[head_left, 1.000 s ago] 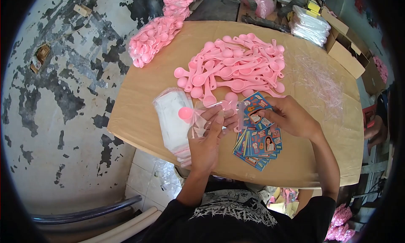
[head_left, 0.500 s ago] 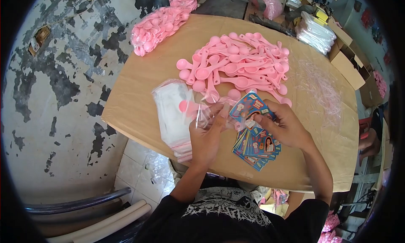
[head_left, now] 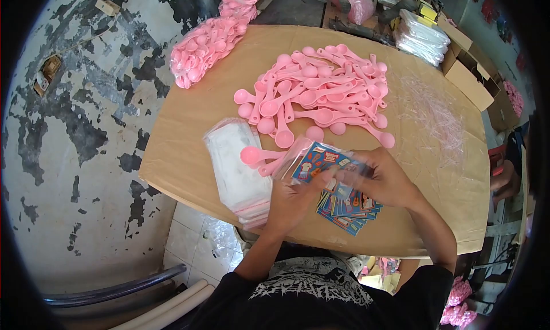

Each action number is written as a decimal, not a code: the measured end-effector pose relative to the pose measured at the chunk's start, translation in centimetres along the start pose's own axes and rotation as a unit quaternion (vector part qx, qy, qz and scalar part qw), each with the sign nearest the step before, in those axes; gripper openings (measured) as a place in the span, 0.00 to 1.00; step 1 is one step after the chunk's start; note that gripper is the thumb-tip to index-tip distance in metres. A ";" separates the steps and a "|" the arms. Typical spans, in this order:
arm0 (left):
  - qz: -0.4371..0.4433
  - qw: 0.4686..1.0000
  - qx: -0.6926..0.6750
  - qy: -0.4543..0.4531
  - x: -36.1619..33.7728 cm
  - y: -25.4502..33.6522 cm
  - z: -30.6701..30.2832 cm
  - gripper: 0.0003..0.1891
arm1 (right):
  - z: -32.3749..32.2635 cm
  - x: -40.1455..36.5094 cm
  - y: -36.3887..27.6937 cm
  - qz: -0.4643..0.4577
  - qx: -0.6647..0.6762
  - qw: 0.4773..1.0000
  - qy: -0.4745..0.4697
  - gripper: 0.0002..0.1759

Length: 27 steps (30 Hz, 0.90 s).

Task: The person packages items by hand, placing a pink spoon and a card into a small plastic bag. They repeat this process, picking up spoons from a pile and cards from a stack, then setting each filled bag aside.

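My left hand (head_left: 293, 202) is closed on the lower left of a clear plastic bag (head_left: 285, 168), thumb across its front. A blue printed card (head_left: 314, 165) shows through the film. My right hand (head_left: 385, 178), slightly blurred, pinches the bag's right end. Below the hands, a fanned pile of matching cards (head_left: 350, 211) lies on the table, partly covered by them. Left of my left hand is a stack of clear bags (head_left: 236, 165). A pink scoop (head_left: 251, 155) overlaps that stack's edge, its handle pointing toward the held bag.
A heap of pink scoops (head_left: 321, 89) lies behind the hands on the brown-covered table (head_left: 189, 135). Bagged scoops (head_left: 206, 46) rest at the far left edge. Loose clear plastic strips (head_left: 438, 118) are at right, with a cardboard box (head_left: 467, 77) beyond. Another person's arm (head_left: 504, 181) shows far right.
The card has moved from my right hand's grasp to behind the clear film between both hands. My right hand now grips the bag's end. The view has shifted slightly.
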<state>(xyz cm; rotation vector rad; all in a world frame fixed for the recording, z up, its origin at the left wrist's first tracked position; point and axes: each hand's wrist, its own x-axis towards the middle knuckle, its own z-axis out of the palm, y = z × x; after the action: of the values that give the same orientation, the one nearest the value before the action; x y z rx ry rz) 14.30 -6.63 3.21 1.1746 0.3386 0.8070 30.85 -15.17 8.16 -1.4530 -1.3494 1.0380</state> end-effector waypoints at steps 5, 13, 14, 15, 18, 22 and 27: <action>-0.024 0.974 -0.227 -0.017 -0.3 0.4 0.2 0.27 | 0.6 -0.3 -1.2 0.032 0.033 0.999 -0.009 0.11; 0.111 0.980 -0.150 -0.069 -1.5 -0.1 -0.8 0.23 | 2.1 0.1 -2.2 0.047 0.023 0.998 -0.021 0.12; 0.117 0.983 -0.115 -0.087 -1.8 -0.2 -1.0 0.22 | 2.5 0.2 -2.2 0.035 0.031 0.999 -0.027 0.13; 0.117 0.978 -0.155 -0.078 -2.2 -0.4 -1.2 0.21 | 3.0 0.4 -2.4 0.024 0.040 0.998 -0.032 0.14; 0.125 0.968 -0.211 -0.061 -2.4 0.2 -2.0 0.17 | 3.4 0.8 -3.2 0.069 0.101 0.990 -0.072 0.15; 0.147 0.969 -0.183 -0.075 -2.7 0.5 -2.7 0.19 | 5.0 2.4 -1.1 -0.086 0.061 0.993 -0.055 0.13; 0.227 0.959 -0.167 -0.033 -2.7 0.1 -4.4 0.21 | 5.3 3.8 -3.1 -0.059 0.108 0.983 -0.133 0.11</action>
<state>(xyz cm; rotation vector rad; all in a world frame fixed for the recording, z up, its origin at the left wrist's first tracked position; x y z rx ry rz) 9.68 -5.54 1.25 0.9642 -0.1315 1.1707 25.21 -10.97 9.64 -1.0896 -1.4393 1.2920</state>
